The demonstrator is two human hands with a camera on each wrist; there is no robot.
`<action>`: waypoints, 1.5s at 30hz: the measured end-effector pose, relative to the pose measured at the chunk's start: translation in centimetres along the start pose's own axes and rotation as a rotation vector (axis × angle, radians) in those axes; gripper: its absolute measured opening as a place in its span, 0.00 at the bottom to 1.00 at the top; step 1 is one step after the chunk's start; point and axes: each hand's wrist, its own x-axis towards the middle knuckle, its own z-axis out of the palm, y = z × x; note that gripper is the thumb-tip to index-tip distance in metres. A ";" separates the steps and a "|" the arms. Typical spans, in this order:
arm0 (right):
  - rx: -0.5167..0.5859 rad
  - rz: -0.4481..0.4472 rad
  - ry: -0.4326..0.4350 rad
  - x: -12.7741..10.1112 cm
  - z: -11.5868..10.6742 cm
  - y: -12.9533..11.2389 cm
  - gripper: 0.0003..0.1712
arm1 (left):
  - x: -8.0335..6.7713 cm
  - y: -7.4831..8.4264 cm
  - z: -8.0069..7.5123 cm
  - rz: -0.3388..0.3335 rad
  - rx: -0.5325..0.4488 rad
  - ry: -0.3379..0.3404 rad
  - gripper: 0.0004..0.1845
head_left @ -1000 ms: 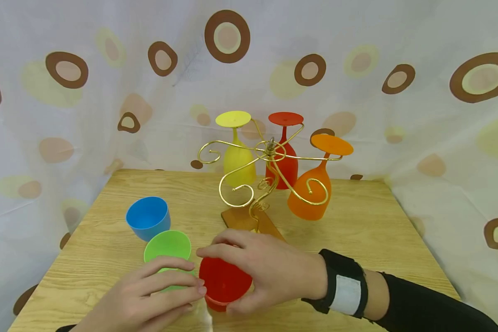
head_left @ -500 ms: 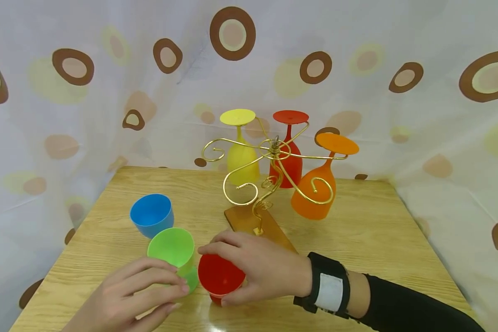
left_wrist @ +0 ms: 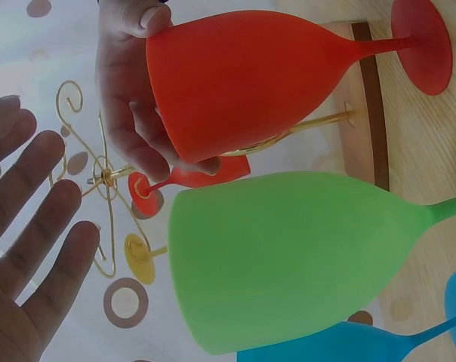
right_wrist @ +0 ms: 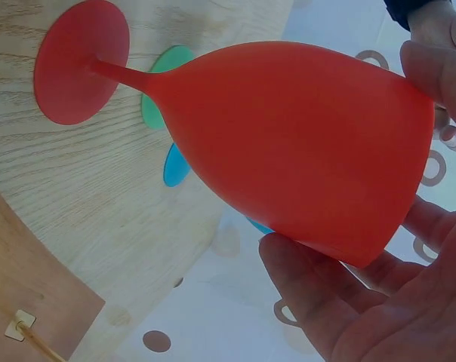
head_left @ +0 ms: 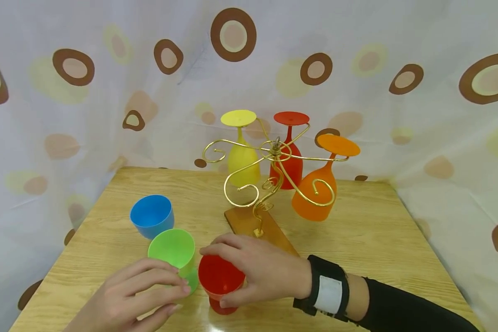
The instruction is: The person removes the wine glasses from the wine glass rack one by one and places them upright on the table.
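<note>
My right hand holds a red goblet by the bowl near its rim, thumb on the near side and fingers on the far side. The goblet is upright, and its foot appears to rest on the table in the right wrist view. To the left, my left hand hovers with loosely bent fingers and grips nothing. Its fingertips overlap the green goblet in the head view, but the left wrist view shows them apart from its bowl. Behind the green one stands a blue goblet.
A gold wire rack on a wooden base stands behind my right hand. Upside down from its arms hang a yellow goblet, another red goblet and an orange goblet. Patterned cloth surrounds the wooden table.
My left hand has drawn back left, away from the red goblet's rim that its fingertips met. The right hand keeps its hold on the bowl. The head view has shifted slightly.
</note>
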 end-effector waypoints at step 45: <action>-0.348 0.168 0.657 -9.7 -17.3 6.8 0.34 | -1.8 -1.0 0.8 0.012 -0.040 0.022 0.15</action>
